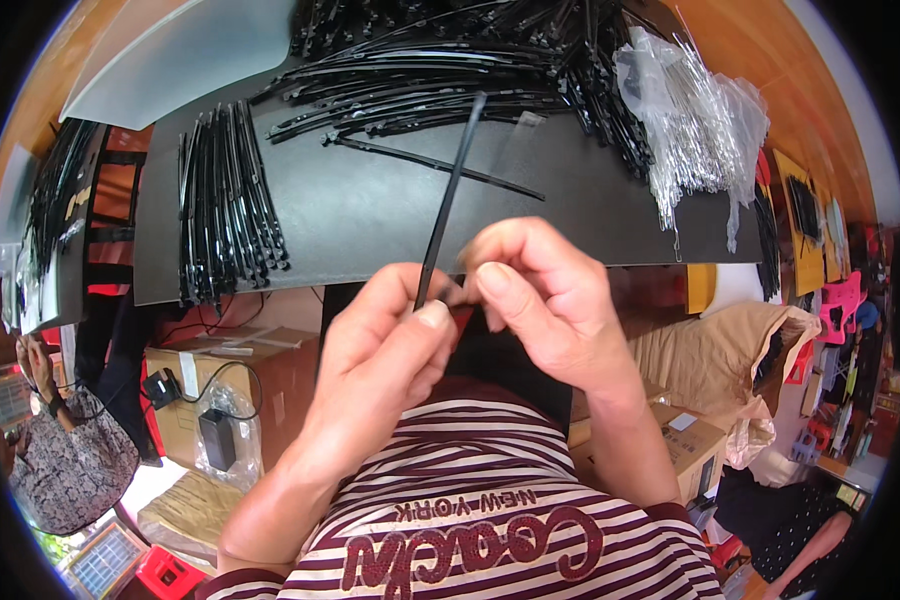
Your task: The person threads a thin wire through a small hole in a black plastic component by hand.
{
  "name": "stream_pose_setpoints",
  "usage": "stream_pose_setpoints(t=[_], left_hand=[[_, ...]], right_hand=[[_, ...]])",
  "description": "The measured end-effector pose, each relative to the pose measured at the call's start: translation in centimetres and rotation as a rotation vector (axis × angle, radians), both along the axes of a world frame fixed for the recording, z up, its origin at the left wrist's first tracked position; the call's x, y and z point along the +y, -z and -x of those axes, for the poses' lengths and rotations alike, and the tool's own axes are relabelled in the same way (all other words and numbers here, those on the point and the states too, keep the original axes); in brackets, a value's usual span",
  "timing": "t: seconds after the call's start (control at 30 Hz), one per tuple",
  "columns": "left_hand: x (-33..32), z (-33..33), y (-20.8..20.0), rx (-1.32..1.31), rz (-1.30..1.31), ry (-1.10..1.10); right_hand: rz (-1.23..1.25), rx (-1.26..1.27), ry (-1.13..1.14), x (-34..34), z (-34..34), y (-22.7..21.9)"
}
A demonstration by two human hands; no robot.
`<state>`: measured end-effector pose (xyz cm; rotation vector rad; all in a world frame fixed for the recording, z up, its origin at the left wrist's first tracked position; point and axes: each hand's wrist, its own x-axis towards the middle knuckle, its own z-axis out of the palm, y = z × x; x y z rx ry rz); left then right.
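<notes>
My left hand [385, 345] is closed on a long thin black strip [455, 185], which it grips near the lower end between thumb and fingers. The strip slants up and away over the table. Close beside that lower end, my right hand [550, 300] has its thumb and forefinger pinched together. Motion smears its fingertips, and what they hold, if anything, is too small to make out. A similar single black strip [440, 170] lies on the dark table beyond my hands, in front of a big heap of such strips [420, 85].
A tidy bundle of black strips [228, 200] lies at the table's left. Thin silvery wires [695, 130] in torn clear plastic rest at the right, overhanging the edge of the dark table [345, 225]. Cardboard boxes [280, 375] stand below. Another person [75, 465] sits at far left.
</notes>
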<state>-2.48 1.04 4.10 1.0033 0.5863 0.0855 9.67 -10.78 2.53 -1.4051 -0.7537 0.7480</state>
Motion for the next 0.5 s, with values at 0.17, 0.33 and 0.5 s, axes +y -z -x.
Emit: stream_pose_setpoints(t=[0.17,0.33,0.5], left_hand=[[4.7,2.5,-1.8,-0.058,-0.483,-0.301],[12.1,5.4,-1.2,0.049,-0.876,-0.442],[16.6,6.7,1.4,0.312,-1.094,-0.436]], right_hand=[[0.202,-0.696,0.176,0.2,-4.1,-0.9],[0.426,-1.035,0.089,2.2,-5.4,-1.3],[0.508,-1.156,-0.046,3.8,-5.8,-1.3]])
